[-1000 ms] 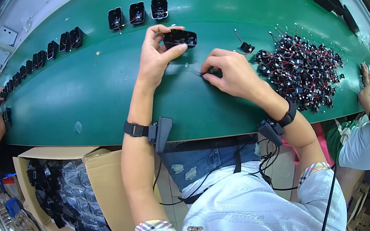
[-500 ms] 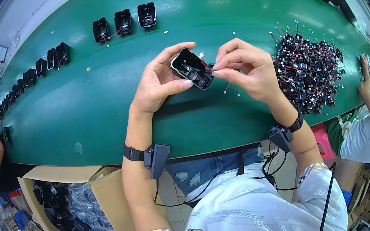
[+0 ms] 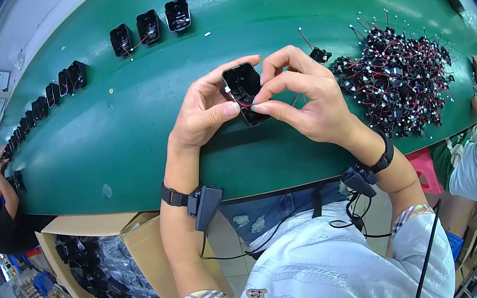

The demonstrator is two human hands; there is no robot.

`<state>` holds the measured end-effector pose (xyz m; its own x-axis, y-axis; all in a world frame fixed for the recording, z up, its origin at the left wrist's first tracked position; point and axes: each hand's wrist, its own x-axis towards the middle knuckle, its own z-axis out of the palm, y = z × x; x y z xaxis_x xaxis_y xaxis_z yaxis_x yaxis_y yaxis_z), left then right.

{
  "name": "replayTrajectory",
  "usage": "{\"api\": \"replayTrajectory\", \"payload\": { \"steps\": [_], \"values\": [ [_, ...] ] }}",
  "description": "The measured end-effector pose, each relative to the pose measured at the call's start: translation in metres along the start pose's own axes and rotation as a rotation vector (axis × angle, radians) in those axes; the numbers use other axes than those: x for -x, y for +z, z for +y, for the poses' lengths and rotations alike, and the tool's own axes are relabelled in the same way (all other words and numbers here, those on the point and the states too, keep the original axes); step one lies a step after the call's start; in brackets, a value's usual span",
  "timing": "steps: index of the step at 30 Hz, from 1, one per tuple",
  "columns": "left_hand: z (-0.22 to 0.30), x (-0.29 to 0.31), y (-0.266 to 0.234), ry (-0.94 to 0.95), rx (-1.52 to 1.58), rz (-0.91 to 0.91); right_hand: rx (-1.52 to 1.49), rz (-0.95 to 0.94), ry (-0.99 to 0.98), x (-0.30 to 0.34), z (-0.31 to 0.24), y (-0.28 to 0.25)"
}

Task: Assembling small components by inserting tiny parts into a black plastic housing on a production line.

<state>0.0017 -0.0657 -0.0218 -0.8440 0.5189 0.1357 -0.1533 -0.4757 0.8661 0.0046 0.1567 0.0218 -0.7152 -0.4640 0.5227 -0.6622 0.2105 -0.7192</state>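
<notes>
My left hand [image 3: 203, 108] grips an open black plastic housing [image 3: 241, 78] by its left side, thumb over the near rim. Fingers of my right hand [image 3: 304, 95] are pinched at the housing's lower right, on a small wired part with red and black leads [image 3: 238, 99]. A white plug [image 3: 228, 90] on the leads lies at the housing's left wall, near my left thumb. The part itself is mostly hidden by my right fingertips. Beyond my right hand lies a loose small black wired piece [image 3: 320, 55].
A large heap of black wired parts [image 3: 401, 76] lies on the green table [image 3: 152, 136] at right. Three black housings [image 3: 148, 28] stand at the far side, with a row of more at left [image 3: 40, 107]. A carton [image 3: 134, 223] of bagged parts is below left. Co-workers sit at both ends.
The white plug and leads have swung from the housing's right side to its left. The housing has turned more upright, and my right fingers have moved left, further into it.
</notes>
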Motion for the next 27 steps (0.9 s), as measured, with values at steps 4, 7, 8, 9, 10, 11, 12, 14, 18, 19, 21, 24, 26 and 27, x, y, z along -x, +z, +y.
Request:
{"api": "replayTrajectory", "payload": {
  "steps": [4,7,8,9,10,11,12,14,18,19,21,24,26,27],
  "values": [
    [0.0,0.002,0.004,-0.035,0.027,-0.004,-0.005,-0.021,-0.001,0.001,-0.001,-0.003],
    [-0.001,0.002,0.007,-0.061,0.027,0.0,-0.042,-0.081,0.04,0.002,-0.002,-0.006],
    [-0.002,0.003,0.006,-0.065,0.019,0.002,-0.03,-0.08,0.047,0.002,0.001,-0.004],
    [-0.003,0.002,0.004,-0.079,0.012,-0.001,-0.015,-0.078,0.054,0.003,0.003,-0.004],
    [-0.004,0.002,0.001,-0.079,0.01,-0.002,-0.016,-0.076,0.052,0.002,0.004,-0.004],
    [-0.006,0.002,-0.002,-0.112,0.035,-0.02,-0.019,-0.078,0.052,0.002,0.005,-0.003],
    [-0.008,0.002,-0.003,-0.146,0.061,-0.038,-0.023,-0.08,0.053,0.002,0.004,-0.004],
    [-0.009,0.006,-0.005,-0.168,0.087,-0.026,-0.052,-0.069,0.062,0.004,0.002,-0.004],
    [-0.006,0.006,0.002,-0.15,0.069,0.027,-0.07,-0.067,0.066,0.003,0.001,-0.002],
    [-0.007,0.005,0.004,-0.157,0.069,0.023,-0.028,-0.095,0.076,0.005,0.0,-0.002],
    [-0.009,0.005,0.005,-0.185,0.083,0.051,-0.021,-0.075,0.071,0.006,0.0,-0.002],
    [-0.009,0.0,0.004,-0.175,0.087,0.025,-0.038,-0.035,0.075,0.009,0.007,0.003],
    [-0.01,0.003,0.006,-0.198,0.047,0.045,-0.063,-0.005,0.09,0.012,0.009,0.003],
    [-0.009,0.003,0.008,-0.189,0.08,0.004,-0.068,-0.015,0.072,0.011,0.009,0.001]
  ]
}}
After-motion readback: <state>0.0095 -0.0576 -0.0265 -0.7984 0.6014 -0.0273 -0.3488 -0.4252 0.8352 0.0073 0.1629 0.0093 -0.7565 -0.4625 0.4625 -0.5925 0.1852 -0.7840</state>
